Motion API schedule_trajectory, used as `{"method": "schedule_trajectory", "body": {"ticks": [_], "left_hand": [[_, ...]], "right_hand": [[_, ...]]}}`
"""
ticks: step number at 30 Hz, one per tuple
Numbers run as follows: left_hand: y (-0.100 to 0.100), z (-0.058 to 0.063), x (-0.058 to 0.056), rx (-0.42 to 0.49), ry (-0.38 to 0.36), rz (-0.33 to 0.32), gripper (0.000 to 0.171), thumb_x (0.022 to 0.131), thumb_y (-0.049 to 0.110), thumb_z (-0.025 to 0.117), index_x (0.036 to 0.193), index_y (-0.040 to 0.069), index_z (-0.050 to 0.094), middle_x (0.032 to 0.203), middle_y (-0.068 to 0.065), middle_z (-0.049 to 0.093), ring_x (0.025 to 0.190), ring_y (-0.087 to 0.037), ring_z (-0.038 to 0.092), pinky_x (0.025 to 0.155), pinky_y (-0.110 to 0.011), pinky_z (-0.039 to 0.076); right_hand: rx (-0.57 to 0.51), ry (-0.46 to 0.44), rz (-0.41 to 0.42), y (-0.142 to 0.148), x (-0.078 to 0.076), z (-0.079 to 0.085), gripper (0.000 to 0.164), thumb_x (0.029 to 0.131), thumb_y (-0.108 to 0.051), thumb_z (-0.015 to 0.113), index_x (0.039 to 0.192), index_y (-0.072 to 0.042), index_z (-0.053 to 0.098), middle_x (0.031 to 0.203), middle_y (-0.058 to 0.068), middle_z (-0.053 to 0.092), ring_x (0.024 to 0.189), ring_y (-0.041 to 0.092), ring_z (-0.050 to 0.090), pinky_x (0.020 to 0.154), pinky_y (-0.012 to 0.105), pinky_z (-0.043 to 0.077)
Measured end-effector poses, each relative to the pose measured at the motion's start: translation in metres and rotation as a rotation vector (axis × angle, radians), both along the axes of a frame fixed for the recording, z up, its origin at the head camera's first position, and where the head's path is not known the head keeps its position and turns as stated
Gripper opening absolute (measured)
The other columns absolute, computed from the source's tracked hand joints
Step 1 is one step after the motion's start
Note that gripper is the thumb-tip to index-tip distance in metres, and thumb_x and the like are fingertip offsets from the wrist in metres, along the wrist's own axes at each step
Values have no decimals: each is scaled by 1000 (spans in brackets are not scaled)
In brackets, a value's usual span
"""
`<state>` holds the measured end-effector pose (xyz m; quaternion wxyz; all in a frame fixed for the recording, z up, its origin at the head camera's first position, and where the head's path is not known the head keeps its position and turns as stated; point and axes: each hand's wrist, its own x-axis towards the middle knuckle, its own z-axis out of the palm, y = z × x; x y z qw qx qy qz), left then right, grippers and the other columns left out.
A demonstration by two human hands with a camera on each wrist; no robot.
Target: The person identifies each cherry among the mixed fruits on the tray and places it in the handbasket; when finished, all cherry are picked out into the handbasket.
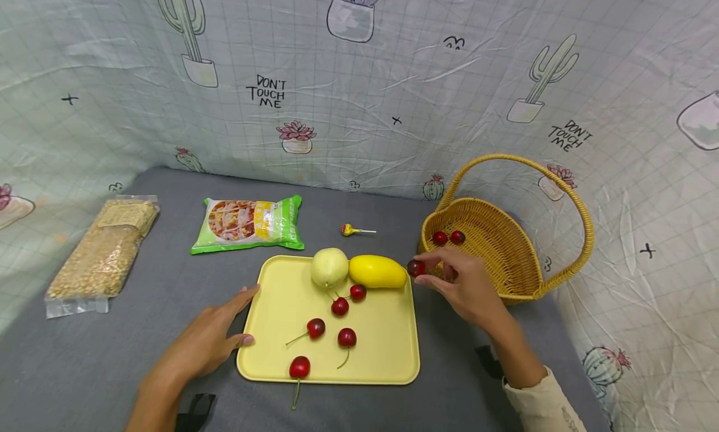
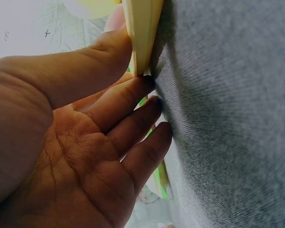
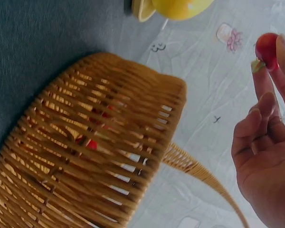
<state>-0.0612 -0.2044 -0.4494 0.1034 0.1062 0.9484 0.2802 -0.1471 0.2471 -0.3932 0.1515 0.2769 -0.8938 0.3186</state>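
Observation:
My right hand pinches a dark red cherry between thumb and fingertips, by the left rim of the wicker basket. In the right wrist view this cherry shows a bit of green stem. Two cherries lie inside the basket. My left hand rests against the left edge of the yellow tray, fingers fairly straight, with the thumb at the rim. On the tray are several stemmed cherries, a pale green round fruit and a yellow mango-like fruit.
Behind the tray lie a green snack bag and a lollipop. A clear pack of pale grains or beans is at the far left. The basket's tall handle arches up at the right. A cactus-print cloth hangs behind.

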Motion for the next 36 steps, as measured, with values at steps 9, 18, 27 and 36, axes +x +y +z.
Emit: {"method": "schedule_trajectory", "body": {"ticks": [9, 18, 27, 36], "left_hand": [[0, 1, 0, 2, -14, 1, 92, 89, 21, 86, 166, 11, 37, 161, -35, 44, 134, -57, 57, 103, -71, 50], [1, 1, 2, 17, -5, 1, 90, 90, 19, 86, 165, 10, 38, 161, -35, 44, 134, -57, 57, 103, -70, 51], [1, 1, 1, 19, -8, -2, 90, 89, 20, 86, 165, 10, 38, 161, -35, 44, 134, -57, 57, 101, -70, 52], [0, 1, 1, 17, -7, -3, 91, 89, 20, 86, 165, 10, 37, 160, -35, 44, 134, -57, 57, 102, -70, 52]], "right_hand": [[-88, 111, -107, 12, -20, -3, 38, 78, -11, 95, 113, -14, 81, 87, 1, 73, 58, 7, 39, 52, 17, 32], [-138, 164, -208, 25, -37, -7, 35, 78, -11, 95, 110, -9, 81, 87, 7, 74, 59, 8, 43, 54, 16, 35], [-127, 124, -295, 39, -54, -12, 33, 81, -15, 94, 111, -9, 81, 87, 11, 77, 56, 8, 43, 51, 18, 34], [-55, 81, -354, 49, -71, -20, 30, 86, -22, 91, 113, -13, 81, 87, 8, 76, 58, 14, 46, 52, 24, 34]]}}
